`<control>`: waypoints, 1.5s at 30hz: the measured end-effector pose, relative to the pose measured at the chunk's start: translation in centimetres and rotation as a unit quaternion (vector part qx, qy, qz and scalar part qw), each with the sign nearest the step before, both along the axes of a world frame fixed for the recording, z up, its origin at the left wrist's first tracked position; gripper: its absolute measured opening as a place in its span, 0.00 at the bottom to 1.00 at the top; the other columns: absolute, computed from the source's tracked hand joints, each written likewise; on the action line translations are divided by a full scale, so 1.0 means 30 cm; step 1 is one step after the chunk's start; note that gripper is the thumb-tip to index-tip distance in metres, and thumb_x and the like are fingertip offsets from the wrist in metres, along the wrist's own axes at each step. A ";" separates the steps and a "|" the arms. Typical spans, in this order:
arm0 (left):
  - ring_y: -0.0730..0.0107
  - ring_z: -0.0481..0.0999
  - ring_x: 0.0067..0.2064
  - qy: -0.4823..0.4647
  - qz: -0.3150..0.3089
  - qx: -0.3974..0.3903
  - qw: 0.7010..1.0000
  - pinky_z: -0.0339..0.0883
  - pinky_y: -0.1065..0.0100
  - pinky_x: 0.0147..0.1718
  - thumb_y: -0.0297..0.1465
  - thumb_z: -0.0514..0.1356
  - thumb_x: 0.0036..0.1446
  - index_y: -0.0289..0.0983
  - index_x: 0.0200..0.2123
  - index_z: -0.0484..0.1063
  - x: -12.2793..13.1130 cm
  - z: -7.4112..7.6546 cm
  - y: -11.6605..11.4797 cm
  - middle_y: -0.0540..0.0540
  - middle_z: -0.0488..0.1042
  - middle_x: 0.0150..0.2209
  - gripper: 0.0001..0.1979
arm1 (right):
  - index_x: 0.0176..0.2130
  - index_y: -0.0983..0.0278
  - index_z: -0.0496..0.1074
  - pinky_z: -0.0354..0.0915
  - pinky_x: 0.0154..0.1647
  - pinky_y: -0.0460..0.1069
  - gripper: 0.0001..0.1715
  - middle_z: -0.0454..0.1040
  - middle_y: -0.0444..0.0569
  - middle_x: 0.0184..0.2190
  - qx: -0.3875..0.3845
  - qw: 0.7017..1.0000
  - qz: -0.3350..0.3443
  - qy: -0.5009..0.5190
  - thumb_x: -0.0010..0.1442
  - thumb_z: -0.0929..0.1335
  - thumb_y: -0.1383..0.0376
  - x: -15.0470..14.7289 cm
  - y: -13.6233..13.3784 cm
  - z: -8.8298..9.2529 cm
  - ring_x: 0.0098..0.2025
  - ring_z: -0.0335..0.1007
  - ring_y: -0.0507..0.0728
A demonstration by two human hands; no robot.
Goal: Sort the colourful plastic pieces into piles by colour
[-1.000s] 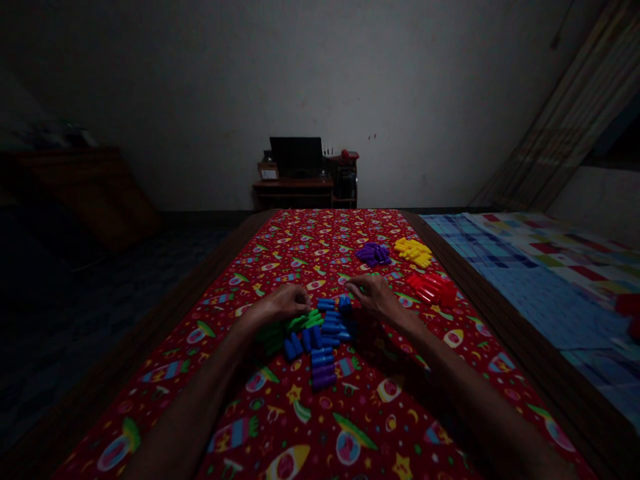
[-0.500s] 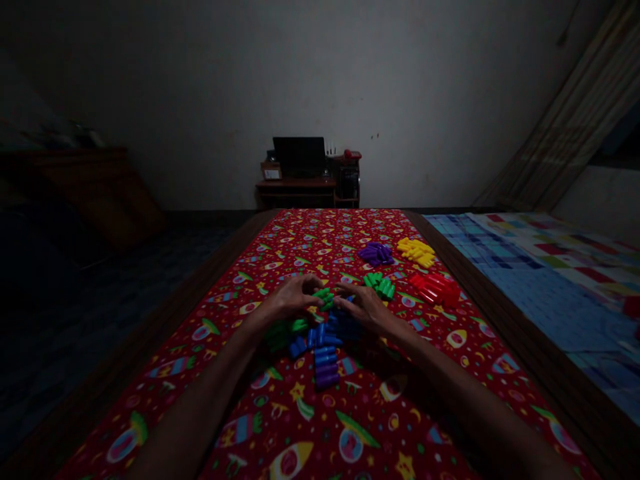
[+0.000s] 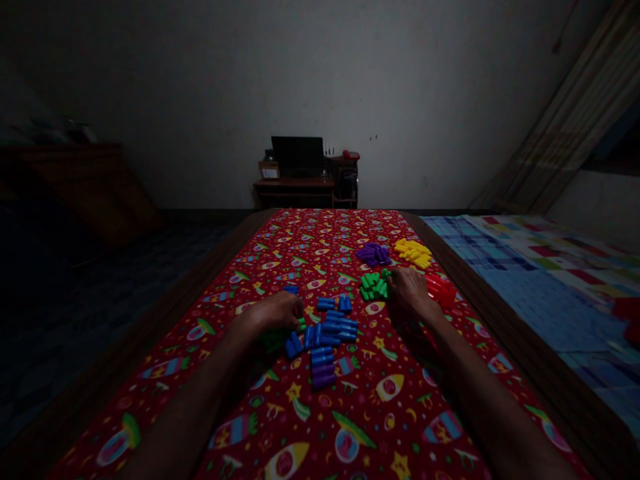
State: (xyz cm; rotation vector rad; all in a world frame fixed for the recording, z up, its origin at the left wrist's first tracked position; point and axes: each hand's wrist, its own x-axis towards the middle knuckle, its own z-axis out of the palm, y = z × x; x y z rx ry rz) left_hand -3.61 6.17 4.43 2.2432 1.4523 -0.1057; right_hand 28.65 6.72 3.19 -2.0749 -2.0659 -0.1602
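Note:
My left hand (image 3: 280, 311) is curled over the left side of the loose pieces, its fingertips down at small green plastic tubes (image 3: 273, 341) partly hidden beneath it; what its fingers hold is hidden. Beside it lie several blue plastic tubes (image 3: 340, 328), with purple tubes (image 3: 324, 375) lined up on the near side. Farther right, my right hand (image 3: 410, 287) is closed at the right edge of the green pile (image 3: 373, 287), with a green tube at its fingertips. The red pile (image 3: 441, 291) lies just behind that hand, partly covered by it.
Purple (image 3: 373, 254) and yellow (image 3: 413, 253) piles sit farther back on the red patterned cloth (image 3: 300, 233). Beyond the far end stands a desk with a dark monitor (image 3: 298, 156). A bed-like surface with blue checked cloth (image 3: 480, 267) lies to the right.
My right hand has moved right and away from my left hand to the green pile, which looks larger. My left hand has drawn back left and down, its fingers now curled; blue tubes are uncovered.

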 end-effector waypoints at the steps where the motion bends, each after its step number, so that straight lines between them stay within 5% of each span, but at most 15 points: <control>1: 0.70 0.73 0.28 -0.005 -0.006 -0.005 1.000 0.57 0.75 0.23 0.31 0.63 0.38 0.39 0.27 0.77 0.007 -0.005 0.000 0.52 0.77 0.25 0.08 | 0.39 0.67 0.76 0.53 0.30 0.48 0.15 0.78 0.59 0.36 -0.018 1.000 0.001 -0.004 0.63 0.62 0.64 0.002 0.000 -0.005 0.37 0.73 0.59; 5: 0.72 0.68 0.24 -0.033 -0.023 -0.017 0.999 0.53 0.74 0.21 0.34 0.61 0.40 0.37 0.19 0.73 0.011 -0.012 0.020 0.54 0.71 0.19 0.07 | 0.35 0.67 0.77 0.50 0.27 0.48 0.21 0.77 0.58 0.32 -0.022 0.999 0.017 0.021 0.66 0.60 0.58 -0.010 0.001 -0.004 0.33 0.72 0.57; 8: 0.71 0.70 0.26 -0.079 0.009 0.047 0.996 0.57 0.73 0.24 0.37 0.60 0.43 0.36 0.22 0.74 0.016 -0.005 0.041 0.52 0.73 0.22 0.10 | 0.32 0.67 0.77 0.49 0.27 0.48 0.23 0.77 0.56 0.29 -0.002 0.999 0.032 0.033 0.67 0.59 0.58 -0.022 0.000 0.013 0.30 0.71 0.56; 12: 0.67 0.74 0.32 -0.165 0.072 0.129 0.975 0.64 0.71 0.31 0.41 0.59 0.47 0.37 0.30 0.76 0.045 0.011 0.041 0.49 0.78 0.30 0.14 | 0.32 0.66 0.76 0.51 0.29 0.48 0.17 0.77 0.56 0.30 -0.004 0.998 0.061 0.035 0.65 0.62 0.62 -0.037 -0.008 0.025 0.32 0.72 0.56; 20: 0.64 0.77 0.36 -0.265 0.114 0.148 0.946 0.70 0.66 0.38 0.42 0.63 0.45 0.38 0.31 0.75 0.078 0.000 0.037 0.47 0.80 0.33 0.14 | 0.37 0.64 0.78 0.55 0.31 0.47 0.11 0.78 0.56 0.34 0.022 0.995 0.065 0.069 0.60 0.65 0.68 -0.033 -0.008 0.021 0.36 0.73 0.58; 24: 0.63 0.77 0.35 -0.357 0.129 0.116 0.918 0.71 0.64 0.37 0.42 0.63 0.44 0.36 0.31 0.73 0.127 -0.014 0.019 0.45 0.79 0.33 0.16 | 0.34 0.66 0.78 0.57 0.30 0.45 0.18 0.77 0.51 0.28 0.058 0.964 0.179 0.188 0.64 0.62 0.62 -0.102 -0.034 0.036 0.30 0.71 0.55; 29: 0.63 0.78 0.37 -0.405 0.111 0.074 0.905 0.73 0.64 0.38 0.41 0.65 0.44 0.35 0.33 0.73 0.196 -0.024 -0.034 0.45 0.79 0.35 0.16 | 0.44 0.64 0.77 0.61 0.32 0.43 0.16 0.79 0.47 0.34 0.002 0.881 0.346 0.323 0.63 0.65 0.60 -0.238 -0.092 0.033 0.32 0.72 0.52; 33: 0.62 0.78 0.40 -0.414 0.080 0.081 0.903 0.72 0.62 0.43 0.39 0.65 0.44 0.35 0.36 0.75 0.180 -0.004 -0.035 0.44 0.79 0.39 0.17 | 0.39 0.65 0.78 0.61 0.32 0.44 0.13 0.79 0.48 0.31 0.054 0.903 0.283 0.318 0.61 0.65 0.62 -0.204 -0.053 0.019 0.30 0.72 0.53; 39: 0.59 0.78 0.44 -0.343 0.118 0.156 0.919 0.72 0.58 0.46 0.47 0.62 0.47 0.36 0.38 0.77 0.056 0.095 -0.002 0.44 0.79 0.42 0.22 | 0.42 0.66 0.77 0.62 0.34 0.47 0.17 0.79 0.54 0.33 0.145 0.962 0.059 0.223 0.60 0.62 0.66 -0.018 0.061 -0.046 0.32 0.73 0.57; 42: 0.57 0.77 0.45 -0.286 0.118 0.164 0.937 0.71 0.59 0.47 0.50 0.60 0.48 0.37 0.39 0.77 -0.016 0.123 -0.012 0.43 0.79 0.44 0.24 | 0.33 0.67 0.77 0.55 0.28 0.46 0.18 0.76 0.52 0.26 0.079 0.979 0.075 0.170 0.62 0.60 0.66 0.012 0.062 -0.075 0.27 0.69 0.54; 45: 0.56 0.77 0.46 -0.205 0.100 0.153 0.962 0.69 0.61 0.48 0.50 0.58 0.49 0.38 0.40 0.77 -0.103 0.097 -0.048 0.43 0.79 0.44 0.24 | 0.26 0.66 0.73 0.50 0.25 0.46 0.22 0.72 0.49 0.22 0.046 0.980 0.101 0.166 0.64 0.58 0.65 0.007 0.048 -0.076 0.23 0.63 0.52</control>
